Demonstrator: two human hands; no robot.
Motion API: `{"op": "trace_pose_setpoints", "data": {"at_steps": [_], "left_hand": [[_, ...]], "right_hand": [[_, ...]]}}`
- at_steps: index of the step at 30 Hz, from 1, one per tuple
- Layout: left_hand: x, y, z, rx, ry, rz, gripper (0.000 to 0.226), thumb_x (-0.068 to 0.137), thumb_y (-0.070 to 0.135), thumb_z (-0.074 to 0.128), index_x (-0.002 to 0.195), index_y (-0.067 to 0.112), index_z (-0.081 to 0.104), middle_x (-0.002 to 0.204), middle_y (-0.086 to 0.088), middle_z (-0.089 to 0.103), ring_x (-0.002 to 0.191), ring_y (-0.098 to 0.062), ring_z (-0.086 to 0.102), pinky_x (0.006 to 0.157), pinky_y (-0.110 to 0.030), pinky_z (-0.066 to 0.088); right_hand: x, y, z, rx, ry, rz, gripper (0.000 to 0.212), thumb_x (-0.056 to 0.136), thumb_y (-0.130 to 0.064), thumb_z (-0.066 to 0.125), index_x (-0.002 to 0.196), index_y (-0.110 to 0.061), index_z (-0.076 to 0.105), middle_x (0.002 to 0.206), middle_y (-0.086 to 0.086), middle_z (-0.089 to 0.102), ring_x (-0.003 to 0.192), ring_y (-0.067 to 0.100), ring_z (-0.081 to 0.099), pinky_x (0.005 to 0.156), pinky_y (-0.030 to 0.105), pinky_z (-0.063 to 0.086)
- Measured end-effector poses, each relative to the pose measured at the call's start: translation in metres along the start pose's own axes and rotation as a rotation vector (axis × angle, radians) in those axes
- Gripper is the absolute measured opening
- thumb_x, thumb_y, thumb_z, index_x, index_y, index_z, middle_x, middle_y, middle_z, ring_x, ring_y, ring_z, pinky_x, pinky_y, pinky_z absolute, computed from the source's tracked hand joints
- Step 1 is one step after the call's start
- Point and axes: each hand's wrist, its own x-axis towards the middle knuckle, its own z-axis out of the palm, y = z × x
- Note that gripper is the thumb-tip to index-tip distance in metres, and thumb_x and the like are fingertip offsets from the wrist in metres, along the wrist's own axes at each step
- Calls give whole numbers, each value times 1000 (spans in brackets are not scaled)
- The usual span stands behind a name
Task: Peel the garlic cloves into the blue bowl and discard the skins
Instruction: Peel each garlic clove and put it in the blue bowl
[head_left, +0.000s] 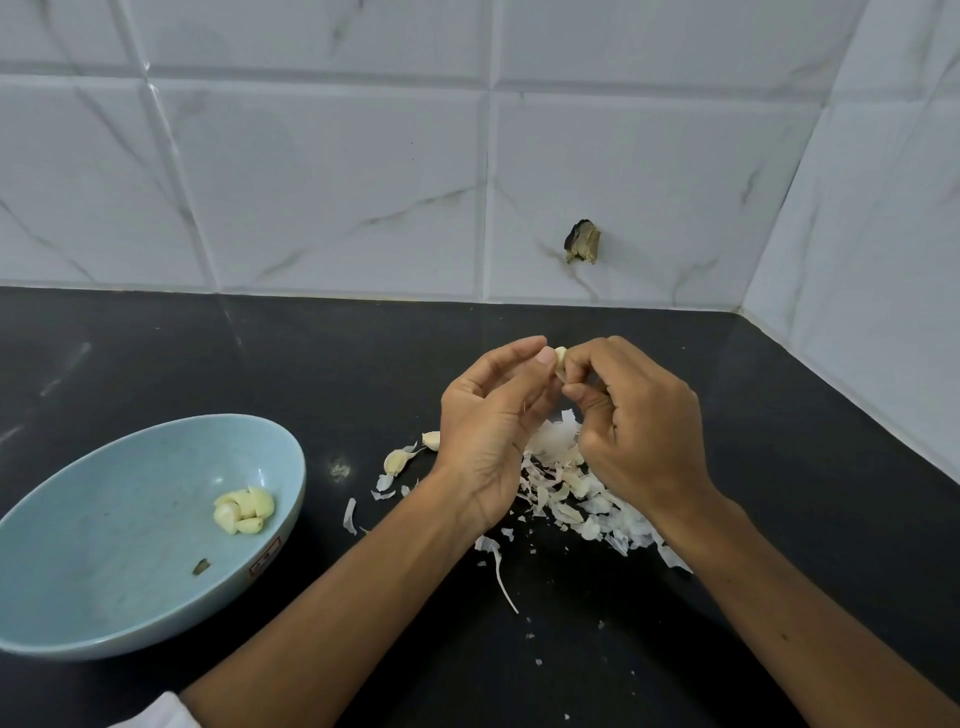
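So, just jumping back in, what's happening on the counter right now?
A person is peeling garlic by hand. The left hand and right hand both pinch one garlic clove above a pile of loose skins on the dark counter. A few peeled cloves lie in the blue bowl at left, and unpeeled cloves wait beside the pile. The skins are not yet discarded.
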Motion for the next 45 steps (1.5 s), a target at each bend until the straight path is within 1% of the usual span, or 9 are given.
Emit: {"op": "trace_pose_setpoints", "data": {"at_steps": [6,16,19,26,29,31,38,40,45], "left_hand": [[0,-2,0,-16,-10,-15,22,90,7,70,112,9,74,100,-10,74,84,-13,72,73,-22,59],[2,-6,-1,-63,60,-38,22,92,9,70,113,8,74,96,-10,75,77,-13,71,72,-26,61],[6,-2,-4,-97,91,-30,24,91,12,71,115,7,73,94,-8,74,78,-14,70,79,-32,60],[10,5,-7,-189,71,-45,18,94,11,66,110,5,73,92,-6,74,79,-11,71,74,-23,62],[12,7,-7,-213,58,-39,20,97,11,62,112,4,72,102,-9,71,82,-11,71,80,-23,61],[14,9,-8,-240,77,-20,21,97,11,61,114,3,72,108,-9,70,84,-10,70,84,-22,60],[18,15,-12,-291,92,15,20,97,11,61,114,2,69,99,-8,70,85,-12,72,82,-21,60],[17,15,-11,-297,79,11,15,98,11,60,109,3,67,94,-8,72,85,-13,73,81,-21,61],[16,16,-10,-301,50,12,8,98,10,60,103,4,63,91,-10,74,86,-16,75,80,-24,61]], "right_hand": [[0,-2,-1,-26,-14,-11,13,87,-8,55,82,-20,59,75,-12,55,59,10,52,46,30,46],[-2,-5,0,-54,-104,-48,13,85,-11,52,80,-23,56,74,-14,52,57,10,51,43,33,47],[-3,-7,2,-46,-145,-65,20,82,-4,61,78,-22,55,73,-13,52,56,7,47,43,30,44],[-3,-8,1,-16,-191,-64,26,81,3,65,78,-21,55,73,-17,46,62,-4,45,46,23,41],[-2,-6,-2,-13,-210,-57,25,83,2,65,78,-21,55,73,-18,44,64,-11,46,51,10,31],[-2,-6,-3,-18,-217,-59,24,83,1,64,79,-21,55,73,-17,44,64,-11,46,51,9,29],[0,1,-1,106,-255,-16,27,83,9,61,83,-17,55,89,-11,51,76,5,52,65,16,44],[1,6,-3,135,-307,36,29,82,12,62,81,-16,54,84,-8,54,75,9,53,65,17,44],[2,8,-6,189,-324,128,18,84,-6,78,84,-16,64,73,-16,62,74,7,64,64,15,50]]}}
